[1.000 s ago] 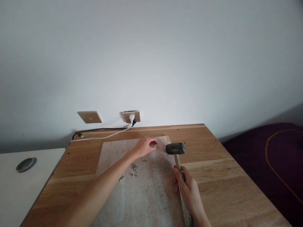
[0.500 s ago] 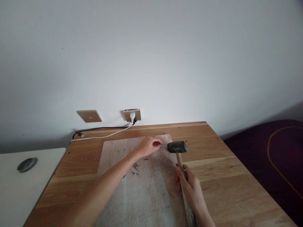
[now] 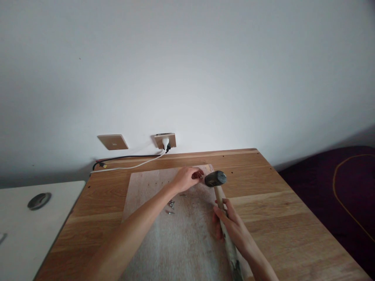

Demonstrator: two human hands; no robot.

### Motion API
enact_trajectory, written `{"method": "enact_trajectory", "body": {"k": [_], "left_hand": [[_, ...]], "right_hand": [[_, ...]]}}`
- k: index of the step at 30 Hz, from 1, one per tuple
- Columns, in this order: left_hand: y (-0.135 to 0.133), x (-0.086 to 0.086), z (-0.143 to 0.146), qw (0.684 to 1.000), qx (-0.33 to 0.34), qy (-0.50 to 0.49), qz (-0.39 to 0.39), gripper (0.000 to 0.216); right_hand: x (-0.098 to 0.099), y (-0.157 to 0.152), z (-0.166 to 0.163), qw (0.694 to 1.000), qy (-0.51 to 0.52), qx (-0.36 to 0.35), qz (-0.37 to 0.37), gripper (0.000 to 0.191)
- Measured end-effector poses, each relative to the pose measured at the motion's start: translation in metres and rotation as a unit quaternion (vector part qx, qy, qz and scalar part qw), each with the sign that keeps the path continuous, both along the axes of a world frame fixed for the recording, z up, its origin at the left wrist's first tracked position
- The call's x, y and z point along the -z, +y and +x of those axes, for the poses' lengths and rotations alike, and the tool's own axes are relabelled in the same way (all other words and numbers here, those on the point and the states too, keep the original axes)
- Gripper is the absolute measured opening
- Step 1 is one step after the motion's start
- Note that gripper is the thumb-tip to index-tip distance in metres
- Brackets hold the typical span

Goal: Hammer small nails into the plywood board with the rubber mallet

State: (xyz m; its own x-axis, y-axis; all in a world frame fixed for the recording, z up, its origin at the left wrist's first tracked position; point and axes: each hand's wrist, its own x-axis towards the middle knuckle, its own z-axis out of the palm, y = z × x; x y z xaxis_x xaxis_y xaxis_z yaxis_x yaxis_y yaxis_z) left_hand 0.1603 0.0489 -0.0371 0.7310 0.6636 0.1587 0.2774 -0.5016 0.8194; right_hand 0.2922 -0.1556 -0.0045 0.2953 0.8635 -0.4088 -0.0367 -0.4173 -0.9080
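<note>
My right hand [image 3: 230,222] is wrapped around the wooden handle of a mallet [image 3: 216,179] with a black head. The head is tilted just right of my left hand [image 3: 189,178], which is closed in a pinch over the far right part of a pale wooden board [image 3: 175,242]. Whatever the left fingertips hold is too small to make out. Several small metal screws or nails [image 3: 171,203] lie loose on the board near my left forearm. A row of small dark dots [image 3: 156,183] runs along the board's far part.
The board rests on a wooden table [image 3: 281,226] against a white wall. A wall socket [image 3: 165,141] holds plugs, with a white cable [image 3: 129,168] and a black one along the table's back edge. A white surface [image 3: 58,218] stands left, a dark purple cover [image 3: 316,183] right.
The mallet head has tipped and shifted slightly left, closer to my left hand. My left fingers have curled in more. The view has moved a little.
</note>
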Motion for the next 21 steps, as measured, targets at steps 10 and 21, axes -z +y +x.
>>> {"method": "enact_trajectory", "body": {"k": [10, 21], "left_hand": [[-0.001, 0.002, -0.001, 1.000, -0.002, 0.010, 0.021, 0.011], [-0.004, -0.002, -0.002, 1.000, -0.006, -0.005, 0.005, 0.038]], "right_hand": [[-0.017, 0.010, -0.010, 0.996, -0.045, 0.051, 0.057, 0.065], [-0.013, 0.012, -0.015, 0.994, -0.064, 0.038, 0.076, 0.060]]}}
